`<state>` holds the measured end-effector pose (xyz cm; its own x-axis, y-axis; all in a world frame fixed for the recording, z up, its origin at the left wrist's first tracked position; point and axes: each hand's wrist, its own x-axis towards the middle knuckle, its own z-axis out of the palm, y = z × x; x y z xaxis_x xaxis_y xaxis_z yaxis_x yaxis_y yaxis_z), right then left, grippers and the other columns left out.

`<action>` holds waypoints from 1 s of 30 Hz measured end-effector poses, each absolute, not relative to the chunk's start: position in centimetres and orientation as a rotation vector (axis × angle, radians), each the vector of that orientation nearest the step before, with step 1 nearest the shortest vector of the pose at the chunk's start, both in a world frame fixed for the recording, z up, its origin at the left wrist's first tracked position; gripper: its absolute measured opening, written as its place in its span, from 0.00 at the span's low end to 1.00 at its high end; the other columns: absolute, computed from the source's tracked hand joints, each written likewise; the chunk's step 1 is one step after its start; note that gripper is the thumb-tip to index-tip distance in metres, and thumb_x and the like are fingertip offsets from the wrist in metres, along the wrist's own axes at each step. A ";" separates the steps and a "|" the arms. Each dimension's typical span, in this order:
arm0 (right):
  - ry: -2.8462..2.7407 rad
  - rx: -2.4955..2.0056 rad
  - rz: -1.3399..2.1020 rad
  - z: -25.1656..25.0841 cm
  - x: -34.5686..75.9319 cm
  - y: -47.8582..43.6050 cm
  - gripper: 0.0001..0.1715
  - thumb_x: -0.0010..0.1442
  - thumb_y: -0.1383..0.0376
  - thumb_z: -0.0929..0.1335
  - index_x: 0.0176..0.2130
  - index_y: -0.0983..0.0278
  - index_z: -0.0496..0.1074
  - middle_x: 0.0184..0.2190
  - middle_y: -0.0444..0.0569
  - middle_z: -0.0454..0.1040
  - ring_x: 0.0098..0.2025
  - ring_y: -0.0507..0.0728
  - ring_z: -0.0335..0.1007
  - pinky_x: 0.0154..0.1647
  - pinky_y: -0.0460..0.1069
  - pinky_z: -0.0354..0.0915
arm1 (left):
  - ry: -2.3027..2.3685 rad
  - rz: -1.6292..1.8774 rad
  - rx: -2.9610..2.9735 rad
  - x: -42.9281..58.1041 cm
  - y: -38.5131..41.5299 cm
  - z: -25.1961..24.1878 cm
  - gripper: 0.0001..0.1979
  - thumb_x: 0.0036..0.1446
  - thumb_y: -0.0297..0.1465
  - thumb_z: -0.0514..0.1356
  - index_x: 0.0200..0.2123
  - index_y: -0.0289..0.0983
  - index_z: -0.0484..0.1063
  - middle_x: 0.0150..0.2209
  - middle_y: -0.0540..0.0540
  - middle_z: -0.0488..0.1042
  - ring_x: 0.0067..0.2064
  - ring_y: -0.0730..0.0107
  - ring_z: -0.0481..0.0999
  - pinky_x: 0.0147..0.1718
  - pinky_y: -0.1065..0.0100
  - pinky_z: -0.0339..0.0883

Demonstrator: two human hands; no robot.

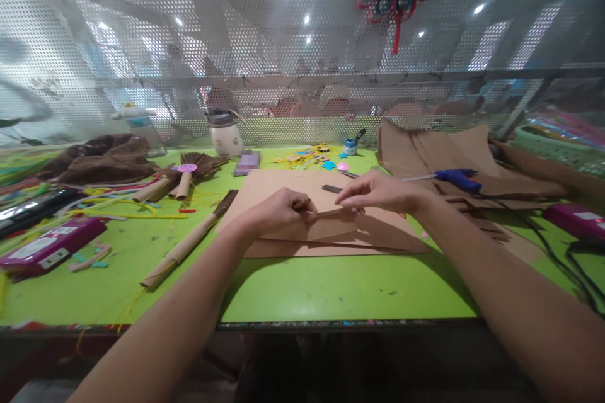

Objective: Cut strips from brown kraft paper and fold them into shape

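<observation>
Brown paper sheets (265, 189) lie on the green table in front of me. My left hand (286, 209) is closed on the near edge of the upper sheet, fingers curled and thumb against it. My right hand (371, 194) pinches the same raised edge a little to the right. Between the hands the edge stands slightly above the sheet underneath. A dark, thin tool (331, 189) lies on the paper beside my right fingertips; part of it is hidden.
A rolled paper tube (177, 255) lies left, with a purple power strip (57, 245) beyond it. At right are a blue glue gun (458, 179), cables and stacked brown paper (439, 151). A bottle (225, 132) and small blue jar (350, 146) stand behind.
</observation>
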<state>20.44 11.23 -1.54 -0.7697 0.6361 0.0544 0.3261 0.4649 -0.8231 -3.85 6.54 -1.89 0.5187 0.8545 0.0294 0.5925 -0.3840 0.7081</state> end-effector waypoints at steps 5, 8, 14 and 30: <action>-2.129 -0.561 1.382 -1.8 20.5 10.7 0.19 0.53 0.59 0.71 0.44 0.64 0.77 0.40 0.51 0.76 0.40 0.54 0.70 0.42 0.48 0.65 | 0.938 0.615 1.777 -4.0 6.3 -1.9 0.12 0.51 0.37 0.63 0.32 0.33 0.74 0.24 0.53 0.67 0.24 0.79 0.58 0.24 0.73 0.51; -2.222 -0.402 1.461 -1.5 19.8 9.7 0.16 0.53 0.62 0.72 0.43 0.64 0.77 0.39 0.50 0.75 0.40 0.54 0.69 0.41 0.48 0.65 | 0.883 0.600 1.652 -3.7 6.1 -2.3 0.15 0.46 0.39 0.67 0.32 0.32 0.74 0.21 0.54 0.64 0.22 0.81 0.55 0.21 0.73 0.47; -2.131 -0.300 1.375 -1.3 18.6 8.7 0.07 0.53 0.63 0.73 0.30 0.66 0.77 0.31 0.48 0.74 0.35 0.53 0.68 0.40 0.49 0.65 | 0.844 0.575 1.598 -2.8 6.1 -3.1 0.16 0.44 0.39 0.66 0.31 0.32 0.75 0.23 0.50 0.67 0.22 0.79 0.57 0.21 0.73 0.50; -2.721 -0.946 0.554 -3.7 17.5 9.8 0.10 0.55 0.67 0.65 0.33 0.64 0.76 0.28 0.46 0.75 0.29 0.53 0.66 0.30 0.46 0.58 | 1.371 0.521 2.415 -2.6 7.1 -4.6 0.07 0.46 0.27 0.55 0.21 0.35 0.72 0.25 0.49 0.73 0.28 0.72 0.67 0.26 0.71 0.55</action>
<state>17.45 9.83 -3.70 -0.7725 0.6310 0.0713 0.5530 0.7236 -0.4131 -2.57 7.14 -4.64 0.4742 0.8664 0.1565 0.7518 -0.4910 0.4401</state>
